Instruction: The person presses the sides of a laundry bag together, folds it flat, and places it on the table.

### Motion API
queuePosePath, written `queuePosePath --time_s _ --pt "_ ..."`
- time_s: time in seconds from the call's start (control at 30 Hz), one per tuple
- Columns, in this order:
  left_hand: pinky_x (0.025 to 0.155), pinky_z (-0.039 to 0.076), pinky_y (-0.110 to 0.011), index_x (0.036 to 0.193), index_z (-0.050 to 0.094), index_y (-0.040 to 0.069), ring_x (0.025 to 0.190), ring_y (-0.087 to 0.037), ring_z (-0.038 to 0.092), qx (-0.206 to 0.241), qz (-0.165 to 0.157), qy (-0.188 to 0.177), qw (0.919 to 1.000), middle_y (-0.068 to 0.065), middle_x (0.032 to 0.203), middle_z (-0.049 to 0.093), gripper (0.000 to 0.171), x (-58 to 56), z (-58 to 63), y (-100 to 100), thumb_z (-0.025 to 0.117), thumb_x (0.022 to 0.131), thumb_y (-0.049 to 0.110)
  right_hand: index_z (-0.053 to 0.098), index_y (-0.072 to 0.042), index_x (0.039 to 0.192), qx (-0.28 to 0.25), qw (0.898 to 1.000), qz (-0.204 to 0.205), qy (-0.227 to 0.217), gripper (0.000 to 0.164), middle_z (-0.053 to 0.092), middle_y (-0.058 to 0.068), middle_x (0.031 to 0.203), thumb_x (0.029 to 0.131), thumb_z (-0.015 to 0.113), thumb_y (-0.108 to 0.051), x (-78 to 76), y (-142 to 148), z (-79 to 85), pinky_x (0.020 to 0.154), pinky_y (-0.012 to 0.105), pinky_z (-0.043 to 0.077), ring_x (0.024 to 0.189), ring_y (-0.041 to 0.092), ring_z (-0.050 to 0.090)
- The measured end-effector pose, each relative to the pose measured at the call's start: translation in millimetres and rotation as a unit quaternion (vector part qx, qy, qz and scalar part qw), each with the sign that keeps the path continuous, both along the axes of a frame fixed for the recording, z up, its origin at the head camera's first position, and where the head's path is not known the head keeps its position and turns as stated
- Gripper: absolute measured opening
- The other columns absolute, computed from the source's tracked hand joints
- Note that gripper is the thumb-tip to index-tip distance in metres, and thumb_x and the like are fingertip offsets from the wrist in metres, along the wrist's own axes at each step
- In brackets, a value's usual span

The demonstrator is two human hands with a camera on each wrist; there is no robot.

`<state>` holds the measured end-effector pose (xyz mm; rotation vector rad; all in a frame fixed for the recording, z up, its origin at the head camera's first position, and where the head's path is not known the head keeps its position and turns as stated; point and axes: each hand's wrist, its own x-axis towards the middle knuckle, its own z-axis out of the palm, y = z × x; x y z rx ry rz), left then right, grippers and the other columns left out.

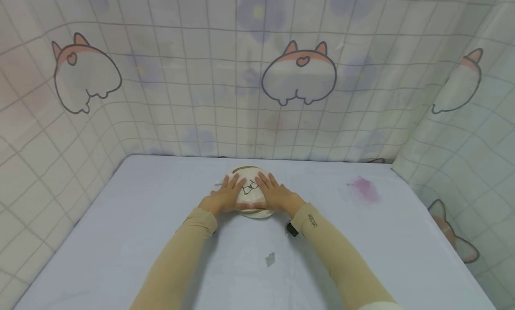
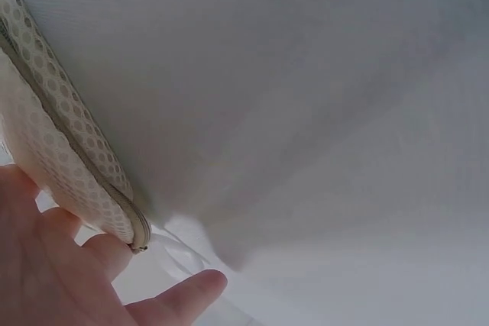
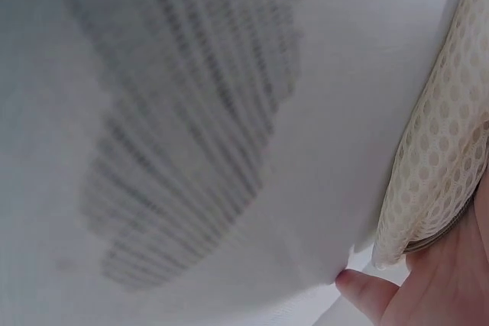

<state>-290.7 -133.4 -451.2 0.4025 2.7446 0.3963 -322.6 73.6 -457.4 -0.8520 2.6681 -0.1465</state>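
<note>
A round cream mesh laundry bag (image 1: pixel 250 194) with a stitched line-drawn animal face lies on the table. From its left side my left hand (image 1: pixel 226 199) rests on it, fingers spread. On the other side my right hand (image 1: pixel 280 198) lies flat on it too, with both thumbs near the bag's front edge. In the left wrist view, the mesh wall (image 2: pixel 72 116) and a zipper (image 2: pixel 84 166) show beside the fingers. The right wrist view has the honeycomb side of the bag (image 3: pixel 439 127) next to the palm. What the bag contains cannot be seen.
A white cloth covers the table (image 1: pixel 132 238). It bears a pink stain (image 1: pixel 365 189) at right and a grey wet patch (image 1: pixel 270 259) in front of the bag. A checked curtain (image 1: pixel 225 91) with cartoon animals hangs behind and at both sides.
</note>
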Motion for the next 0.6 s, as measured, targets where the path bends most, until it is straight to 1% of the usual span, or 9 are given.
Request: queuePosePath --time_s 0.2,0.33,0.43,0.5,0.6 --pt "0.109 0.021 -0.078 0.166 0.007 0.012 0.154 -0.042 -0.01 -0.005 0.004 -0.008 1.0 -0.012 0.171 -0.011 0.097 0.0 1.8 2.1 0.061 0.098 0.057 -0.002 -0.011 0.165 -0.006 1.0 0.002 0.006 0.101 -0.014 0.007 0.171 0.099 0.047 -0.068 -1.9 1.9 -2.2 0.119 0.063 0.02 0.155 0.035 -0.011" --pt "0.111 0.02 -0.077 0.166 0.006 0.014 0.154 -0.04 -0.011 -0.003 0.006 -0.002 1.0 -0.01 0.171 -0.012 0.1 -4.6 -2.0 2.3 0.06 0.097 0.061 -0.002 -0.011 0.165 -0.014 1.0 0.0 0.006 0.1 -0.013 0.007 0.171 0.099 0.049 -0.066 -2.6 3.4 -0.1 0.119 0.063 0.02 0.155 0.035 -0.011" --pt "0.111 0.018 -0.077 0.166 0.003 0.015 0.154 -0.04 -0.013 -0.01 0.001 -0.004 0.9999 -0.01 0.17 -0.015 0.102 -7.8 -4.8 1.9 0.059 0.096 0.064 -0.001 -0.011 0.165 -0.009 1.0 0.001 0.009 0.1 -0.012 0.008 0.171 0.1 0.049 -0.066 -2.4 4.1 0.8 0.119 0.063 0.021 0.155 0.035 -0.01" --pt "0.11 0.019 -0.078 0.166 0.004 0.014 0.153 -0.042 -0.012 -0.007 -0.002 -0.003 1.0 -0.011 0.17 -0.015 0.102 -8.1 -5.6 1.2 0.059 0.096 0.064 -0.001 -0.011 0.165 -0.008 1.0 0.003 0.012 0.1 -0.012 0.008 0.171 0.099 0.048 -0.067 -2.2 4.2 1.5 0.119 0.062 0.023 0.155 0.036 -0.009" --pt "0.109 0.019 -0.079 0.166 0.008 0.013 0.153 -0.043 -0.01 0.005 -0.004 0.009 0.9999 -0.013 0.171 -0.011 0.101 -5.7 -4.3 -0.2 0.06 0.096 0.062 0.0 -0.01 0.165 -0.006 1.0 0.01 0.019 0.1 -0.011 0.008 0.171 0.099 0.047 -0.069 -1.9 4.5 3.0 0.118 0.061 0.025 0.155 0.036 -0.008"
